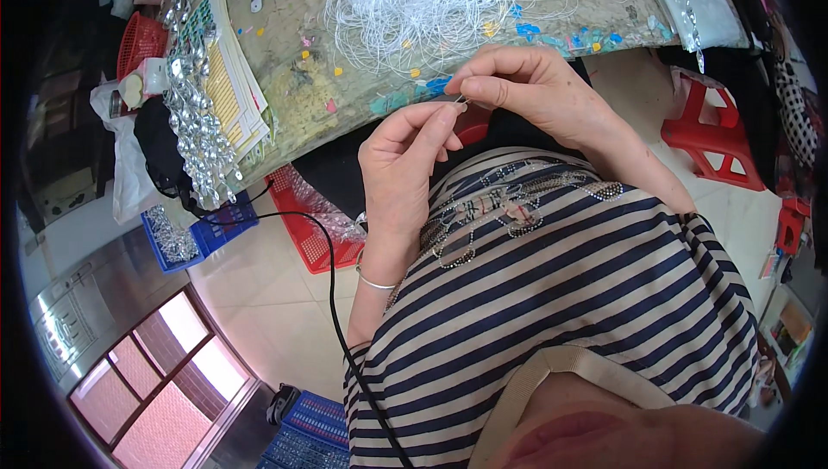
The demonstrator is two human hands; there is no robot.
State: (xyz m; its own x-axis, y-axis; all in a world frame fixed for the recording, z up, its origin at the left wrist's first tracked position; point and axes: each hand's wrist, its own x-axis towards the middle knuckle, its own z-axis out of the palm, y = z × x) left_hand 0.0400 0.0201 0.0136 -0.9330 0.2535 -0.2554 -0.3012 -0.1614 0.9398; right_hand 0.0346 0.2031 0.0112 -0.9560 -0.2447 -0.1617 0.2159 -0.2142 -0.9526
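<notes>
Across the top of our view runs a worn, paint-flecked, grey-brown worktable (293, 16), its far side cut off along with part of the tangled heap of translucent white thread (414, 8). Below its near edge, a red perforated plastic basket (304, 240) is partly hidden. Between our fingertips sits a thin, pale, slender piece (462, 101), too small to make out. Our left hand (398, 154) pinches it, thumb against forefinger; our right hand (530, 85) bends over it, fingertips close, though whether they clamp it we cannot tell.
</notes>
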